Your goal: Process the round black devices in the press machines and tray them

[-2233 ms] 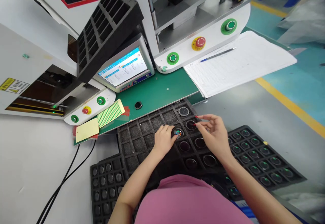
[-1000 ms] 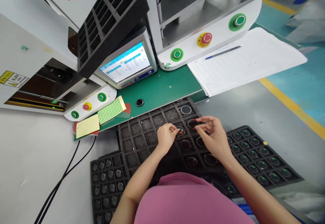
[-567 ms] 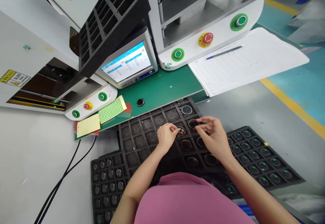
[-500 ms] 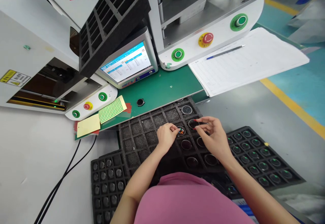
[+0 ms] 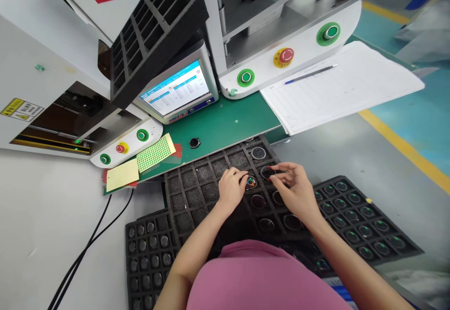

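Note:
A round watch (image 5: 251, 183) with a lit, coloured display sits in a compartment of the black foam tray (image 5: 178, 192). My left hand (image 5: 232, 189) has its thumb and forefinger at the left edge of this watch, the other fingers curled in. In the compartment to the right, a dark round watch (image 5: 267, 173) is gripped at its right edge between the thumb and forefinger of my right hand (image 5: 296, 192). More dark round watches, such as one watch (image 5: 258, 201), lie in the compartments nearer me; another watch (image 5: 258, 153) lies farther back.
Trays of small round pieces stand at the lower left (image 5: 134, 220) and right (image 5: 381, 210). On the green bench (image 5: 228, 117) are a single watch (image 5: 194, 142), sticker sheets (image 5: 154, 153) and a monitor (image 5: 179, 87). Papers (image 5: 351, 89) with a pen (image 5: 311, 74) overhang its right end.
The lit watch shows more of its coloured display, as my left fingers have shifted slightly up and off its face. My right hand keeps nearly the same place at the dark watch.

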